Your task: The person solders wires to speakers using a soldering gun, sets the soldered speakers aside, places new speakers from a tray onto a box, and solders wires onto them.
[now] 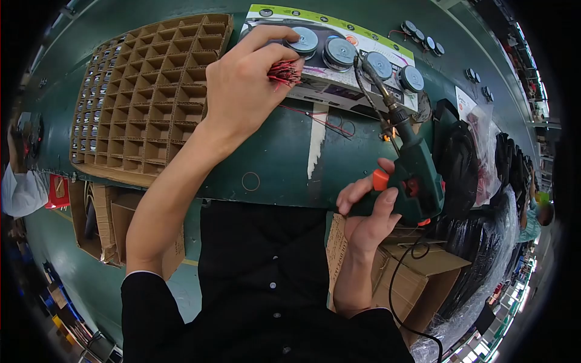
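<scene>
My left hand (239, 78) is closed around a bundle of red and black wires (285, 73), its fingertips on the leftmost round metal speaker (303, 41). More speakers, a second (341, 52), a third (378, 65) and a fourth (411, 78), sit in a row on a printed box (339, 91). Around the green and black soldering gun (417, 175), my right hand (372, 209) is closed, fingers by its orange trigger. The gun's metal tip reaches up to between the second and third speakers.
A cardboard divider tray (145, 91) lies at the left, with speakers in its left columns. Loose wires (330, 121) and a rubber band (250, 181) lie on the green table (272, 157). At the right are black plastic-wrapped goods (484, 236). Further speakers (418, 36) stand behind; a person (535, 218) is far right.
</scene>
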Available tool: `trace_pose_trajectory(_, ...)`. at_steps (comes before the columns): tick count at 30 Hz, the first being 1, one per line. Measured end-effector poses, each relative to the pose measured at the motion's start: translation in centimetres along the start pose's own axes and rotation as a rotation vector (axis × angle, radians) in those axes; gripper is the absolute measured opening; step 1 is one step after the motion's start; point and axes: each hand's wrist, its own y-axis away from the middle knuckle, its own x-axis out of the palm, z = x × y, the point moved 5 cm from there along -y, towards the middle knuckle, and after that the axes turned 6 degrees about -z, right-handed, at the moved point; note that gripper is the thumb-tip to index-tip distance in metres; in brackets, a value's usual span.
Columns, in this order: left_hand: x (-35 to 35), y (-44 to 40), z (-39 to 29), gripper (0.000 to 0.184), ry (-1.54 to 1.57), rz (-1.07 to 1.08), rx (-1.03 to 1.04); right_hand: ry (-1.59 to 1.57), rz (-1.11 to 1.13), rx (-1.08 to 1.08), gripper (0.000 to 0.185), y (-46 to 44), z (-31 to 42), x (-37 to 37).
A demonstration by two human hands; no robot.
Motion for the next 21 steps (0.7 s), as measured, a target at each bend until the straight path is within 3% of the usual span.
trace_pose_trajectory(6, -0.5, -0.2, -0.5, 0.013, -0.048, -0.003, 0.003, -0.188, 0.059, 0.041, 0.050, 0.0, -0.4, 1.2)
trace_pose_trajectory(9, -3.7, 0.1, -3.0, 0.015, 0.181, -0.215, 0.070, -0.052, 0.046, 0.002, 0.046, 0.5, -0.3, 2.2)
trace_pose_trajectory(10, -4.1, 1.4, -4.3, 0.014, 0.348, -0.302, -0.175, -0.010, -0.012, -0.025, 0.051, 0.9, 0.0, 3.1)
trace_pose_trajectory(12, -3.2, 4.6, -6.9, 0.019, 1.046, -0.433, -0.764, 0.069, 0.033, -0.045, 0.057, 1.2, -0.7, 5.1)
trace_pose_trajectory(13, -2.4, 5.0, -8.3, 0.024, 1.180, -0.430, -0.907, 0.038, -0.004, 0.018, 0.058, 1.6, -0.6, 5.8)
trace_pose_trajectory(15, -1.1, 6.0, -8.4, 0.036, 1.382, -0.437, -1.067, 0.229, -0.055, 0.020, 0.051, 2.1, -0.9, 4.2)
trace_pose_trajectory(16, -1.1, 5.9, -8.3, 0.036, 1.383, -0.444, -1.061, 0.218, -0.061, -0.016, 0.048, 1.9, -0.6, 3.9)
trace_pose_trajectory(18, -0.4, 5.9, -8.1, 0.043, 1.411, -0.385, -1.251, 0.301, -0.002, -0.105, 0.048, 1.6, -1.0, 2.9)
trace_pose_trajectory(19, -0.2, 5.9, -8.0, 0.047, 1.446, -0.377, -1.298, 0.382, 0.051, -0.192, 0.049, 1.5, -0.8, 2.8)
trace_pose_trajectory(21, -0.1, 5.9, -7.8, 0.047, 1.473, -0.351, -1.298, 0.330, 0.084, -0.167, 0.050, 1.4, -0.5, 2.8)
